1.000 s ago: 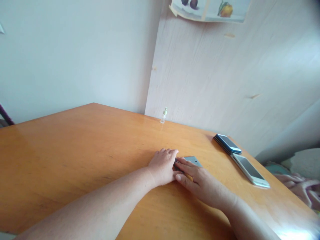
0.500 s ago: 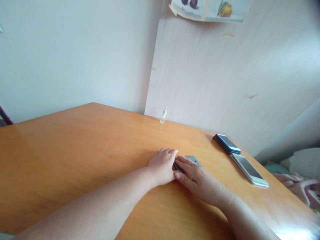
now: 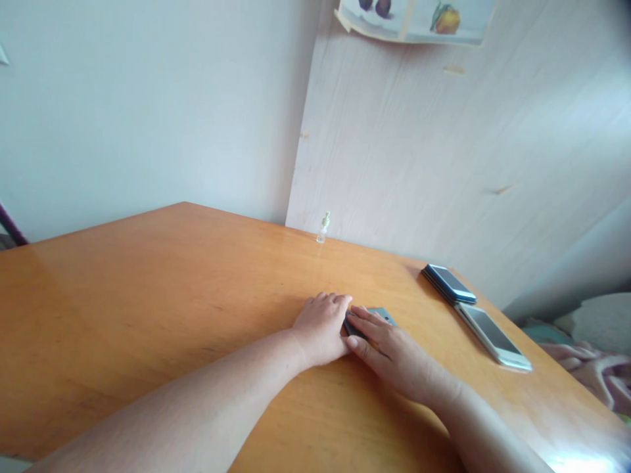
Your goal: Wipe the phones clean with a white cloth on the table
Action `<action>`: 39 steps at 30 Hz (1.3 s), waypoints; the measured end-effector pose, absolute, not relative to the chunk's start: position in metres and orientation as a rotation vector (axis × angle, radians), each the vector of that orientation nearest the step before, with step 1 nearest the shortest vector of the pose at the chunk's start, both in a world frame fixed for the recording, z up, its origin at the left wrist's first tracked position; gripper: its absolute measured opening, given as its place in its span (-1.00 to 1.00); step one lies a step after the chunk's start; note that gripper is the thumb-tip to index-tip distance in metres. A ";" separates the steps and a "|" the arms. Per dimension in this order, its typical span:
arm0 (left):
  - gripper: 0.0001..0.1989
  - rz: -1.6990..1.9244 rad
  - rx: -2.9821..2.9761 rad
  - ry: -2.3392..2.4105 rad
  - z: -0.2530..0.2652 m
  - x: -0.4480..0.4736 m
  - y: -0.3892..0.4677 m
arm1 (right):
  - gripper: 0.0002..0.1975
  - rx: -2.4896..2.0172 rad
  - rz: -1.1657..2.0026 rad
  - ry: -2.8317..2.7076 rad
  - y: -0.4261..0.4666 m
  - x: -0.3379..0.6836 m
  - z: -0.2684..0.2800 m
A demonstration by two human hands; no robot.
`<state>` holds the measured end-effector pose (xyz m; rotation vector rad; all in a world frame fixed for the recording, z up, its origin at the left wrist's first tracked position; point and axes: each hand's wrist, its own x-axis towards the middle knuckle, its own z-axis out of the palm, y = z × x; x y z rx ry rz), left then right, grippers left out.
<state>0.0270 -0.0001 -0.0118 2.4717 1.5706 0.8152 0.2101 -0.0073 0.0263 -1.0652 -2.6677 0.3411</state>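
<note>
Orange-brown wooden desk [image 3: 148,289], set against a pale wall [image 3: 148,98] and a wood-grain panel [image 3: 394,144] bearing a fruit picture [image 3: 419,23]. Upon it: one small clear pump bottle [image 3: 323,228], upright near the back edge; one dark-blue-edged phone [image 3: 449,282] and one white phone [image 3: 495,335], lying end to end at right. One flat grey object [image 3: 383,314], partly covered, lies beneath the fingers of your right hand [image 3: 394,358], which are extended and close together. Your left hand [image 3: 320,328] rests palm down just beside it; whether either hand grips anything, you cannot tell.
</note>
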 end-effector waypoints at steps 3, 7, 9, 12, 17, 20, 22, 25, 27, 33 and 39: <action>-0.46 0.814 2.474 1.562 -0.011 0.027 -0.001 | -0.52 -1.017 0.365 -2.691 -0.007 0.208 0.028; -0.47 0.809 2.463 1.576 -0.008 0.028 -0.003 | -0.51 -1.261 0.254 -2.597 0.009 0.222 0.016; -0.46 0.796 2.460 1.584 -0.007 0.028 -0.003 | -0.49 -1.324 0.235 -2.557 0.012 0.225 0.013; -0.48 0.789 2.450 1.594 -0.008 0.028 -0.003 | -0.49 -1.189 0.278 -2.605 0.004 0.218 0.020; -0.49 0.769 2.447 1.584 -0.008 0.027 -0.003 | -0.52 -0.944 0.366 -2.708 -0.006 0.205 0.029; -0.54 0.788 2.441 1.586 -0.007 0.028 -0.004 | -0.53 -1.075 0.296 -2.646 0.003 0.215 0.020; -0.53 0.806 2.444 1.579 -0.006 0.028 -0.004 | -0.53 -1.173 0.269 -2.597 0.007 0.220 0.017; -0.51 0.791 2.447 1.585 -0.006 0.028 -0.005 | -0.51 -1.104 0.315 -2.620 0.001 0.216 0.022; -0.50 0.763 2.450 1.594 -0.006 0.028 -0.005 | -0.51 -0.982 0.378 -2.671 -0.006 0.209 0.029; -0.50 0.775 2.446 1.580 -0.005 0.028 -0.005 | -0.53 -1.103 0.321 -2.657 0.002 0.214 0.024; -0.48 0.804 2.456 1.584 -0.008 0.028 -0.004 | -0.49 -1.157 0.277 -2.638 0.005 0.219 0.020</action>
